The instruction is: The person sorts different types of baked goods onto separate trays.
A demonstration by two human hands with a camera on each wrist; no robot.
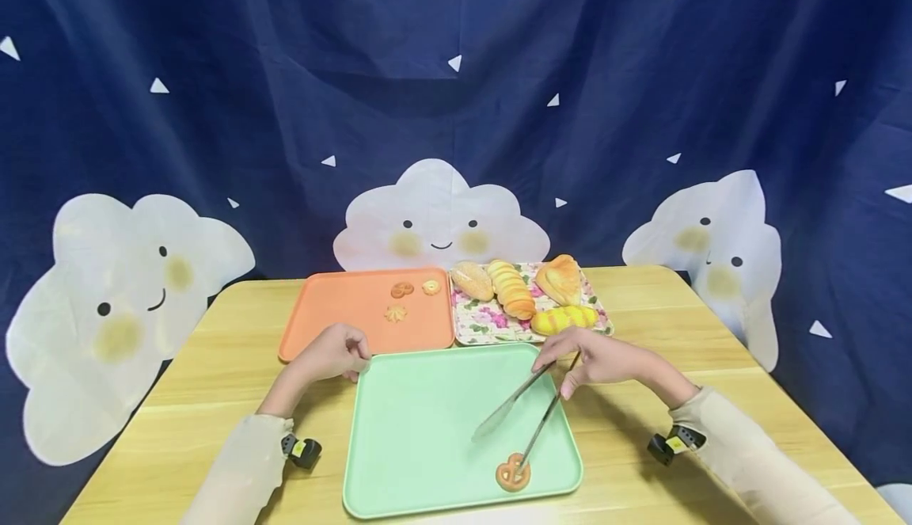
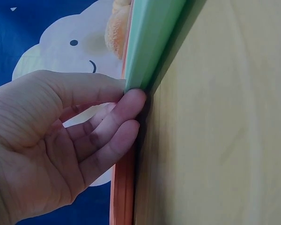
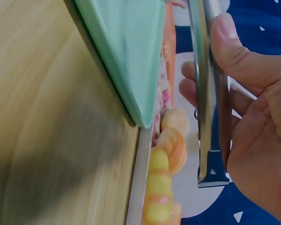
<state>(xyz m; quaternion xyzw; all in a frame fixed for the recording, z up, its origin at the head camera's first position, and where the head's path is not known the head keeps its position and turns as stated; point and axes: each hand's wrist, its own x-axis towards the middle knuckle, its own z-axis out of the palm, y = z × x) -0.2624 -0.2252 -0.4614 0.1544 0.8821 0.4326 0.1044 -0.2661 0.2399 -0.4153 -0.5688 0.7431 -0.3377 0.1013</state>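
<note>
So from where I'm watching, the right hand (image 1: 606,360) has its fingers and thumb curled round the hinge end of a pair of metal tongs (image 1: 523,414). The two blades are spread apart over the green tray (image 1: 413,430), and the tip of one sits right at the pretzel-shaped cookie (image 1: 513,473) lying near the tray's front right corner; the other blade ends well short of it. Wrist view confirms the thumb (image 3: 239,51) pressed flat on the steel.

The left hand (image 1: 331,355) is at the green tray's back left corner, fingers loosely curled with the fingertips (image 2: 131,101) touching the tray edge. Can't tell if it's properly gripping or just resting against it.

Behind that there's an orange tray (image 1: 342,311) with three small cookies (image 1: 409,295) on it, and next to it a floral tray (image 1: 484,327) holding four bread rolls (image 1: 530,291). All of it sits on a wooden table (image 1: 712,335)
</note>
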